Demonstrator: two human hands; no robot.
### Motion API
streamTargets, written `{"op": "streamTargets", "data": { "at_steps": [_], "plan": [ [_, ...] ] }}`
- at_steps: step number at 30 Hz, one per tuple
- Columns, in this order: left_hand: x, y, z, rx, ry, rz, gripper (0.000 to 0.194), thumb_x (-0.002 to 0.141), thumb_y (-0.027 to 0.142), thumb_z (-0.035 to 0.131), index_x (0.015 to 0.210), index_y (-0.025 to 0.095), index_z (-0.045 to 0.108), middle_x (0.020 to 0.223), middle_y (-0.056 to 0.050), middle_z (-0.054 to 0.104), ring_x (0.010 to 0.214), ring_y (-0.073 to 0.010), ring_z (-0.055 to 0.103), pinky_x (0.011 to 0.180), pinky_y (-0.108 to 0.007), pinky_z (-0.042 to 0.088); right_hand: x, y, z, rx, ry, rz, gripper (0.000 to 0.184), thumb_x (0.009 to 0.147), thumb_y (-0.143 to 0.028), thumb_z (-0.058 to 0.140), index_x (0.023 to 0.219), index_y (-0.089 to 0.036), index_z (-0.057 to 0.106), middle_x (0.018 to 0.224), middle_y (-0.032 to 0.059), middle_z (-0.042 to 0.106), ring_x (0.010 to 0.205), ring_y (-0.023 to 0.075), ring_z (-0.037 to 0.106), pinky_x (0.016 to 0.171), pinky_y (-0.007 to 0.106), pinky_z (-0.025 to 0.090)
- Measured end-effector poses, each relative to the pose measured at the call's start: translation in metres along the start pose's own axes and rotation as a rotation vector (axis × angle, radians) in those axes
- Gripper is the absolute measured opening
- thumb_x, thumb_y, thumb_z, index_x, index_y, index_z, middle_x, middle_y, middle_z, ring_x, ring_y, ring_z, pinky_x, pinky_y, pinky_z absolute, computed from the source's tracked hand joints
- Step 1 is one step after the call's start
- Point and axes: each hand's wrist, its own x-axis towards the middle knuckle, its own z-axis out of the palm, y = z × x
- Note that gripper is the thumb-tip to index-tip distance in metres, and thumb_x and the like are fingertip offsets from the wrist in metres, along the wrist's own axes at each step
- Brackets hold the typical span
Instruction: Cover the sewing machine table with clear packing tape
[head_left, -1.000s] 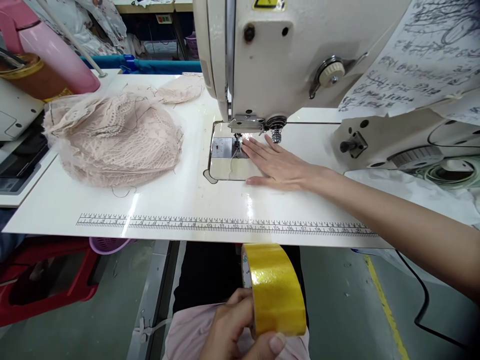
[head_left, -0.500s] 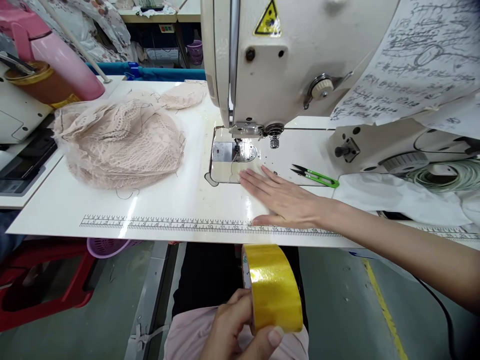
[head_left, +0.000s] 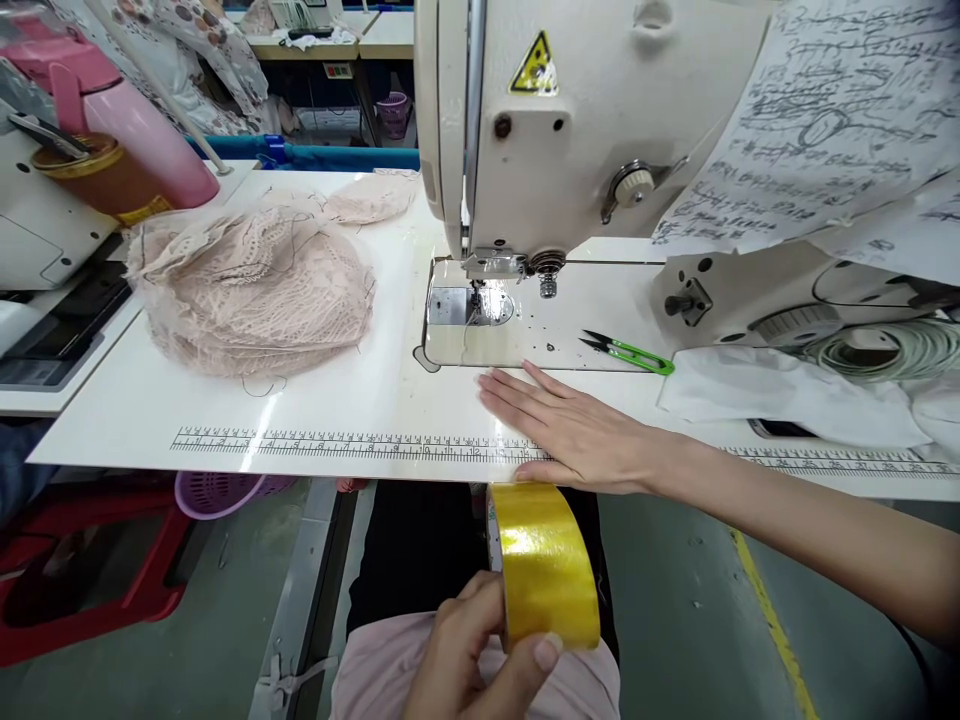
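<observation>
My left hand (head_left: 480,650) grips a roll of yellow packing tape (head_left: 551,570) by its edge, thumb on the outer face and fingers toward the core. The roll is held over my lap, just below the table's front edge. My right hand (head_left: 562,425) lies flat on the white sewing table (head_left: 360,410) with fingers outstretched, palm down, in front of the sewing machine's (head_left: 600,90) needle plate. Green-handled thread snips (head_left: 634,355) lie on the machine bed beyond that hand. Whether anything lies under the palm is hidden.
A heap of pale pink lace (head_left: 259,290) sits at the left of the table. A printed ruler (head_left: 337,443) runs along the front edge. White cloth (head_left: 795,395) lies at the right, under a coil of pale green cord (head_left: 885,348). A pink bottle (head_left: 142,130) stands back left.
My right hand has slid a little toward the table's front edge, away from the needle plate. My left hand still holds the tape roll in nearly the same place.
</observation>
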Motion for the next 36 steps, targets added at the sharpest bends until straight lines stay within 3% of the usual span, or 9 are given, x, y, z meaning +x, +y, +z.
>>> {"op": "streamTargets", "data": {
  "at_steps": [7,12,17,21,28,30,33,36],
  "plan": [
    [-0.001,-0.018,0.008,-0.032,0.017,-0.101,0.055,0.089,0.070,0.049,0.087,0.020,0.073,0.083,-0.005,0.066,0.082,-0.0185,0.055,0.081,-0.028,0.040,0.002,-0.002,0.003,-0.058,0.021,0.008,0.083,0.103,-0.061,0.033,0.161,-0.010,0.005,0.166,0.0180,0.010,0.156,0.0270,0.008,0.127,0.054,0.006],
    [0.001,-0.032,0.011,-0.073,0.004,-0.022,0.056,0.091,0.067,0.047,0.074,0.017,0.065,0.077,-0.005,0.063,0.075,-0.0162,0.049,0.074,-0.028,0.038,0.003,-0.002,0.007,-0.088,0.049,0.005,0.083,0.103,-0.062,0.033,0.162,-0.011,0.002,0.166,0.0180,0.012,0.155,0.0275,0.010,0.127,0.055,0.007],
    [-0.001,-0.052,0.016,-0.057,0.021,0.030,0.050,0.094,0.061,0.047,0.080,0.017,0.067,0.076,-0.004,0.060,0.076,-0.0154,0.052,0.072,-0.025,0.037,0.002,-0.002,0.007,-0.087,0.062,0.005,0.084,0.102,-0.063,0.034,0.162,-0.013,0.001,0.166,0.0177,0.010,0.155,0.0283,0.012,0.126,0.057,0.004],
    [0.006,-0.073,0.018,-0.004,0.041,0.151,0.040,0.098,0.048,0.050,0.081,0.016,0.065,0.078,-0.003,0.060,0.077,-0.0138,0.052,0.070,-0.024,0.038,0.002,-0.004,0.007,-0.100,0.070,0.014,0.083,0.102,-0.063,0.032,0.162,-0.014,0.001,0.166,0.0175,0.012,0.155,0.0281,0.012,0.126,0.057,0.004],
    [0.029,-0.102,0.017,0.092,0.099,0.481,0.028,0.098,0.033,0.051,0.081,0.015,0.063,0.077,-0.004,0.064,0.077,-0.0137,0.054,0.073,-0.024,0.040,0.000,-0.003,0.010,-0.124,0.106,-0.007,0.084,0.102,-0.063,0.032,0.162,-0.015,-0.002,0.166,0.0169,0.012,0.155,0.0279,0.012,0.126,0.057,0.002],
    [0.032,-0.109,0.015,0.102,0.100,0.433,0.032,0.098,0.037,0.051,0.079,0.014,0.063,0.075,-0.004,0.061,0.074,-0.0135,0.052,0.069,-0.024,0.038,0.000,-0.002,0.011,-0.131,0.124,-0.009,0.083,0.103,-0.062,0.033,0.162,-0.016,-0.003,0.166,0.0166,0.013,0.155,0.0277,0.013,0.126,0.057,0.002],
    [0.037,-0.119,0.014,-0.010,0.088,0.195,0.040,0.096,0.048,0.051,0.077,0.014,0.060,0.071,-0.002,0.056,0.067,-0.0118,0.047,0.064,-0.023,0.036,-0.001,-0.004,0.012,-0.145,0.141,-0.001,0.082,0.103,-0.061,0.033,0.162,-0.016,-0.002,0.165,0.0165,0.013,0.155,0.0276,0.015,0.126,0.057,0.002],
    [0.043,-0.121,0.013,-0.234,0.059,0.025,0.042,0.093,0.054,0.055,0.109,0.016,0.060,0.080,-0.002,0.062,0.071,-0.0129,0.056,0.069,-0.023,0.043,-0.001,-0.009,0.009,-0.167,0.157,-0.001,0.082,0.102,-0.062,0.033,0.162,-0.015,0.002,0.165,0.0164,0.014,0.155,0.0275,0.015,0.126,0.057,0.004]
  ]
}}
